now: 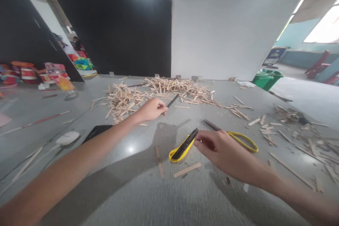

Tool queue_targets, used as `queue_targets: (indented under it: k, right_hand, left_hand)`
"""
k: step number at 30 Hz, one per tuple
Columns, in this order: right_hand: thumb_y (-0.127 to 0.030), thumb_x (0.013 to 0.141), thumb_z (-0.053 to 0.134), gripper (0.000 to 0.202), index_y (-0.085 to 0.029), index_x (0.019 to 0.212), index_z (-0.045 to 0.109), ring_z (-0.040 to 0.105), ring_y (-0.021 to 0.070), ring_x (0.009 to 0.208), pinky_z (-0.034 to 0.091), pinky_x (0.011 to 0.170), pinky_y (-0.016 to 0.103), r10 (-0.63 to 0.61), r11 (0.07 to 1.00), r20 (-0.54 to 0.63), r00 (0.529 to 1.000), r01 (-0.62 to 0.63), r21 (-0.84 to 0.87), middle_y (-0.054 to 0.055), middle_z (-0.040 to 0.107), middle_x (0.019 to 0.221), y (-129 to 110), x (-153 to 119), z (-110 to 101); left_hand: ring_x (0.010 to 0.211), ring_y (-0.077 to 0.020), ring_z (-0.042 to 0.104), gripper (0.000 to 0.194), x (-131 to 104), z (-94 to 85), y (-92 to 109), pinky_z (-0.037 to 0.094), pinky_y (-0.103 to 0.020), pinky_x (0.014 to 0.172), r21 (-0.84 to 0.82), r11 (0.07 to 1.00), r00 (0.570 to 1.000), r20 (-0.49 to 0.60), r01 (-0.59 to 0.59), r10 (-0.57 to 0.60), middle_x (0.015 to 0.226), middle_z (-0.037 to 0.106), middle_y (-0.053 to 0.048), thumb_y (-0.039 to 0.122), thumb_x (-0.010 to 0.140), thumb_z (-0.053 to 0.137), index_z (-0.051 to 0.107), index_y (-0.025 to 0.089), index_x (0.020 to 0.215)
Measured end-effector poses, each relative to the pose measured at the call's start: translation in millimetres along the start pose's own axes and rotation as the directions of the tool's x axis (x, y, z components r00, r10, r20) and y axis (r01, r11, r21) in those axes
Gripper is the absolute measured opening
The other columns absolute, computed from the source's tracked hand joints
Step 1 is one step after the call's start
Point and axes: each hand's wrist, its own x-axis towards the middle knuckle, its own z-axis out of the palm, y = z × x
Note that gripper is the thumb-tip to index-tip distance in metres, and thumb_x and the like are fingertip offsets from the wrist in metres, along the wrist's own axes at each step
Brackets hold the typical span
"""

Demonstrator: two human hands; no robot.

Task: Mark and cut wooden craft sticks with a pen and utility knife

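My left hand (153, 108) is closed in a pinch on a thin dark strip (173, 101), which points away toward the stick pile. What kind of strip it is I cannot tell. My right hand (218, 146) is curled, thumb and fingers together, right at the dark upper end of a yellow and black utility knife (182, 148). Whether it grips the knife or something small is hidden. Behind that hand lie scissors (243, 140) with yellow handles, partly covered. Two wooden craft sticks (187, 170) lie in front of the knife.
A heap of wooden sticks (127, 99) spreads along the back, below a black and white partition (217, 31). More sticks and scraps (293, 116) litter the right side. At left are a white computer mouse (68, 138), a dark flat object (96, 131) and a cup (65, 83).
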Motion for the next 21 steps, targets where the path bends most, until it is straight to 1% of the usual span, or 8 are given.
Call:
queue_targets:
  k: [3, 5, 7, 9, 12, 17, 20, 21]
  right_hand:
    - [-0.03, 0.1, 0.056, 0.026, -0.021, 0.079, 0.069, 0.041, 0.0095, 0.052, 0.033, 0.049, 0.026, 0.032, 0.993, -0.007, 0.999, -0.031, 0.11, -0.005, 0.052, 0.061, 1, 4, 6]
    - [-0.037, 0.102, 0.057, 0.023, -0.02, 0.103, 0.072, 0.046, 0.0093, 0.049, 0.036, 0.047, 0.025, 0.099, 0.954, -0.005, 0.995, -0.094, 0.284, -0.005, 0.054, 0.065, 3, 7, 13]
    - [-0.046, 0.103, 0.056, 0.041, -0.017, 0.131, 0.063, 0.045, 0.0093, 0.044, 0.039, 0.043, 0.025, 0.148, 0.857, 0.025, 0.989, -0.14, 0.496, -0.007, 0.053, 0.066, 5, 9, 20]
    - [-0.053, 0.102, 0.055, 0.056, -0.012, 0.141, 0.056, 0.039, 0.0089, 0.042, 0.042, 0.041, 0.025, 0.118, 0.726, 0.07, 0.99, -0.135, 0.674, -0.009, 0.047, 0.062, 6, 10, 26]
    - [-0.058, 0.099, 0.06, 0.055, -0.009, 0.124, 0.066, 0.032, 0.0076, 0.043, 0.041, 0.04, 0.022, 0.042, 0.598, 0.058, 0.997, -0.072, 0.798, -0.011, 0.037, 0.057, 6, 11, 30]
    - [-0.052, 0.097, 0.067, 0.04, -0.012, 0.104, 0.07, 0.037, 0.0063, 0.039, 0.039, 0.037, 0.02, 0.101, 0.606, -0.088, 0.991, 0.009, 0.796, -0.011, 0.041, 0.052, 9, 9, 30]
    - [-0.05, 0.097, 0.068, 0.033, -0.017, 0.095, 0.065, 0.044, 0.0058, 0.037, 0.038, 0.035, 0.019, 0.161, 0.627, -0.192, 0.968, 0.05, 0.778, -0.007, 0.056, 0.059, 16, 7, 29]
    - [-0.048, 0.096, 0.07, 0.032, -0.018, 0.09, 0.063, 0.045, 0.0056, 0.037, 0.038, 0.034, 0.019, 0.164, 0.637, -0.201, 0.966, 0.052, 0.77, -0.006, 0.06, 0.062, 20, 6, 29]
  left_hand:
    - [0.106, -0.0213, 0.072, 0.032, -18, 12.7, 17, 0.058, -0.04, 0.094, -0.254, 0.964, 0.987, 0.111, -0.082, 0.113, 0.112, 0.074, -0.01, 0.038, 0.11, 0.047, 0.069, 0.014, 0.11]
    - [0.105, -0.0202, 0.072, 0.034, -32, 25.3, 28, 0.058, -0.036, 0.094, -0.378, 0.92, 0.976, 0.138, -0.103, 0.166, 0.108, 0.076, -0.011, 0.036, 0.11, 0.041, 0.067, 0.015, 0.106]
    - [0.103, -0.0196, 0.072, 0.035, -46, 38.2, 38, 0.057, -0.034, 0.092, -0.459, 0.881, 0.973, 0.124, -0.117, 0.193, 0.106, 0.075, -0.011, 0.038, 0.109, 0.039, 0.065, 0.015, 0.105]
    - [0.102, -0.0195, 0.07, 0.035, -57, 48.7, 46, 0.056, -0.032, 0.089, -0.498, 0.858, 0.974, 0.102, -0.126, 0.202, 0.106, 0.074, -0.01, 0.041, 0.108, 0.041, 0.065, 0.016, 0.101]
    - [0.098, -0.0192, 0.069, 0.033, -68, 57.1, 54, 0.053, -0.03, 0.085, -0.501, 0.855, 0.968, 0.119, -0.134, 0.221, 0.104, 0.074, -0.008, 0.04, 0.106, 0.048, 0.07, 0.016, 0.099]
    - [0.09, -0.0236, 0.068, 0.042, -84, 64.5, 60, 0.052, -0.036, 0.08, -0.393, 0.91, 0.984, 0.056, -0.131, 0.167, 0.091, 0.072, -0.007, 0.045, 0.108, 0.043, 0.072, 0.016, 0.096]
    - [0.105, -0.0306, 0.064, 0.035, -107, 83.3, 64, 0.048, -0.048, 0.096, -0.2, 0.962, 0.98, -0.107, -0.186, 0.167, 0.105, 0.072, -0.013, 0.036, 0.108, 0.043, 0.07, 0.014, 0.106]
    - [0.109, -0.0322, 0.064, 0.032, -118, 93.1, 66, 0.047, -0.051, 0.098, 0.0, 0.967, 0.954, -0.162, -0.255, 0.252, 0.11, 0.071, -0.014, 0.031, 0.107, 0.043, 0.07, 0.013, 0.113]
